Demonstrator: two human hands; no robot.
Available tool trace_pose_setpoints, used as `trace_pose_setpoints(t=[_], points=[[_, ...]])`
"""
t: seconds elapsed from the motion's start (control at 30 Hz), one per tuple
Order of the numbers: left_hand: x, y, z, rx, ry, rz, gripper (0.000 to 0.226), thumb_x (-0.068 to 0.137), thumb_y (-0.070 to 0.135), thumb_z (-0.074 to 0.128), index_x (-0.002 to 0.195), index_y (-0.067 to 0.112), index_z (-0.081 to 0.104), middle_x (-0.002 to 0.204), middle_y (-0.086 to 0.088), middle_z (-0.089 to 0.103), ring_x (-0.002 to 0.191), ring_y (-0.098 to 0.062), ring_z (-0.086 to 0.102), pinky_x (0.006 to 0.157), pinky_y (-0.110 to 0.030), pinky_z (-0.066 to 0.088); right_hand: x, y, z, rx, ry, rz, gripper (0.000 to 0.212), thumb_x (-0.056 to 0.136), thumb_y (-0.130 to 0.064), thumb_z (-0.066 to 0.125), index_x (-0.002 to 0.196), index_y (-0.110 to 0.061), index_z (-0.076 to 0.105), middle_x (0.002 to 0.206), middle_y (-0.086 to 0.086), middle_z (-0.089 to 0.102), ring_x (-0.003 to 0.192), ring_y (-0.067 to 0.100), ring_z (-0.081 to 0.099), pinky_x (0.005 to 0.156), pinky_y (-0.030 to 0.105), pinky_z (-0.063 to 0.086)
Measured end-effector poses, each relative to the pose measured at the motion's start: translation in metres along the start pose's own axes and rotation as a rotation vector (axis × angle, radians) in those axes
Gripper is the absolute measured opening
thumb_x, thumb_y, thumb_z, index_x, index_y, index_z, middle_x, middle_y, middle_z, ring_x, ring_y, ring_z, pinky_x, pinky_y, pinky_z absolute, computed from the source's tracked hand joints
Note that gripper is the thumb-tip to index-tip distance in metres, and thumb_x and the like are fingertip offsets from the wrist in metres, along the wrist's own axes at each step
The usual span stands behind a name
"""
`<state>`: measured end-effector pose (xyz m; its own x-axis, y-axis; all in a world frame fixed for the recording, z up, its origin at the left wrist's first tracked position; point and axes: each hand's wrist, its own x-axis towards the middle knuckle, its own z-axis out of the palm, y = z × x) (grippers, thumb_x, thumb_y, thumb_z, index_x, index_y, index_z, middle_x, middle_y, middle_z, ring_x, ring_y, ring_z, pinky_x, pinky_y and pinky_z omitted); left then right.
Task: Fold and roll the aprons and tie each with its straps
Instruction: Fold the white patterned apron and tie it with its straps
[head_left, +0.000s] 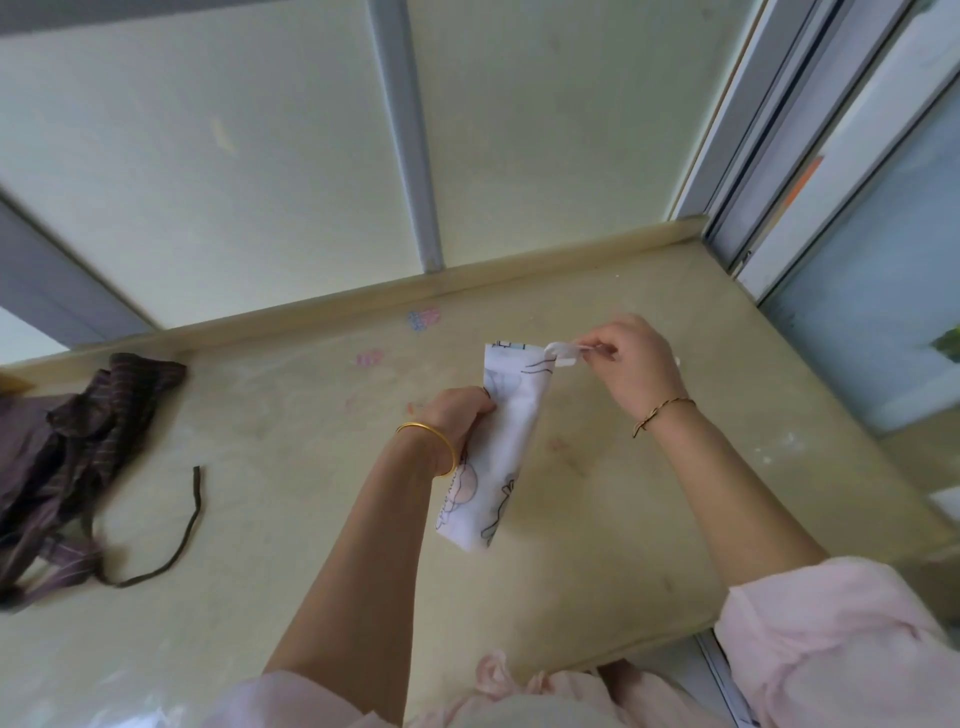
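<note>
1. Aprons, two of them, share one pale surface (311, 519). It runs from a raised back edge to the near edge by the person.
2. The dark striped apron (78, 441) lies crumpled at the left edge, not yet folded. Its dark strap (193, 519) trails loose towards the middle of the surface.
3. The white printed apron (506, 457) is already a tight roll, right of the surface's middle and pointing from the near edge towards the back edge. Whether it rests on the surface or is lifted just clear of it cannot be told.
4. The left hand (457, 415) grips the roll about its middle, fingers curled round the cloth.
5. The right hand (634, 358) pinches the white strap (563, 356) at the far end of the roll and draws it sideways, towards the right edge.
6. The step in hand looks to be tying this roll. Next the strap probably has to be wound round the roll and knotted, while the left hand holds on so that the roll does not spring open.
7. Two small stickers (423, 318) sit flat near the back edge, well apart from the roll. Nothing blocks the work there; the dark apron is well to the left and awaits its turn.
</note>
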<state>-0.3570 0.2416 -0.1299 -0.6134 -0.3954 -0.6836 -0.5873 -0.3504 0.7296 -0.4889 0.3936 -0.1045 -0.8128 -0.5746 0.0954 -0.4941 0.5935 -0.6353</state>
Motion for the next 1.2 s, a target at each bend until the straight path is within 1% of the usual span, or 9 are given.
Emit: trace_pose_setpoints(t=[0.13,0.3,0.4,0.53,0.73,0.8,0.9,1.03,1.2], points=[[-0.009,0.002,0.001,0.011,-0.114,-0.057,0.018,0.087,0.005,0.038,0.097,0.003,0.052,0.095,-0.014,0.053,0.084,-0.026,0.052,0.074,-0.032,0.041,0.008,-0.011,-0.014,-0.116,0.126,-0.073,0.018,0.086,-0.014,0.063,0.099,-0.018,0.075,0.091,0.009,0.056,0.087,0.025,0.053,0.071,0.026,0.038],[-0.022,0.011,0.009,-0.023,-0.300,-0.058,0.021,0.090,0.005,0.032,0.095,-0.001,0.052,0.079,-0.012,0.057,0.071,-0.026,0.054,0.076,-0.034,0.044,0.014,-0.038,-0.014,0.680,-0.190,0.100,0.025,0.087,0.005,0.055,0.093,-0.015,0.070,0.080,0.003,0.069,0.066,0.002,0.063,0.066,0.017,0.051],[-0.028,0.014,0.010,-0.082,-0.351,-0.031,0.028,0.093,0.006,0.030,0.088,0.001,0.057,0.073,-0.010,0.061,0.072,-0.024,0.056,0.077,-0.036,0.045,0.013,-0.036,-0.007,0.794,-0.375,0.204,0.023,0.092,0.001,0.051,0.089,-0.014,0.068,0.081,0.000,0.069,0.069,0.011,0.063,0.055,0.018,0.052],[-0.030,0.013,0.011,-0.113,-0.315,-0.060,0.025,0.090,0.004,0.033,0.084,-0.001,0.057,0.072,-0.012,0.059,0.070,-0.026,0.055,0.082,-0.039,0.044,0.006,-0.026,0.000,1.001,-0.395,0.321,0.026,0.093,-0.004,0.051,0.081,-0.015,0.071,0.082,0.003,0.068,0.066,0.015,0.063,0.050,0.022,0.052],[-0.038,0.015,0.016,-0.387,-0.330,-0.173,0.029,0.092,0.004,0.027,0.088,-0.005,0.054,0.082,-0.015,0.062,0.077,-0.025,0.054,0.082,-0.037,0.045,-0.002,-0.021,0.006,0.924,-0.431,0.473,0.011,0.092,-0.010,0.057,0.082,-0.011,0.062,0.065,0.006,0.065,0.036,0.011,0.049,0.035,0.015,0.033],[-0.040,0.017,0.018,-0.427,-0.343,-0.169,0.030,0.094,0.005,0.025,0.090,-0.004,0.054,0.089,-0.014,0.059,0.080,-0.024,0.054,0.075,-0.037,0.046,-0.005,-0.020,0.012,0.869,-0.424,0.477,0.012,0.091,-0.012,0.060,0.079,-0.010,0.062,0.065,0.007,0.060,0.035,0.010,0.045,0.035,0.016,0.032],[-0.043,0.018,0.019,-0.482,-0.364,-0.158,0.034,0.098,0.009,0.023,0.086,0.002,0.054,0.078,-0.011,0.059,0.074,-0.021,0.052,0.066,-0.036,0.047,-0.008,-0.025,0.015,0.645,-0.394,0.388,0.016,0.090,-0.014,0.062,0.075,-0.010,0.065,0.054,-0.001,0.059,0.042,0.010,0.047,0.038,0.019,0.034],[-0.043,0.016,0.021,-0.573,-0.385,-0.139,0.032,0.098,0.009,0.026,0.093,-0.001,0.056,0.078,-0.014,0.060,0.075,-0.026,0.055,0.078,-0.044,0.042,-0.009,-0.031,0.012,0.502,-0.433,0.245,0.017,0.086,-0.002,0.060,0.071,-0.007,0.067,0.043,-0.012,0.057,0.041,0.000,0.047,0.045,0.011,0.037],[-0.039,0.015,0.023,-0.515,-0.464,-0.077,0.034,0.091,0.005,0.028,0.096,-0.002,0.060,0.083,-0.017,0.063,0.078,-0.029,0.059,0.078,-0.043,0.044,-0.006,-0.033,0.013,0.567,-0.485,0.329,0.032,0.089,0.005,0.048,0.063,-0.011,0.060,0.042,-0.007,0.055,0.037,0.002,0.049,0.043,0.012,0.041]])
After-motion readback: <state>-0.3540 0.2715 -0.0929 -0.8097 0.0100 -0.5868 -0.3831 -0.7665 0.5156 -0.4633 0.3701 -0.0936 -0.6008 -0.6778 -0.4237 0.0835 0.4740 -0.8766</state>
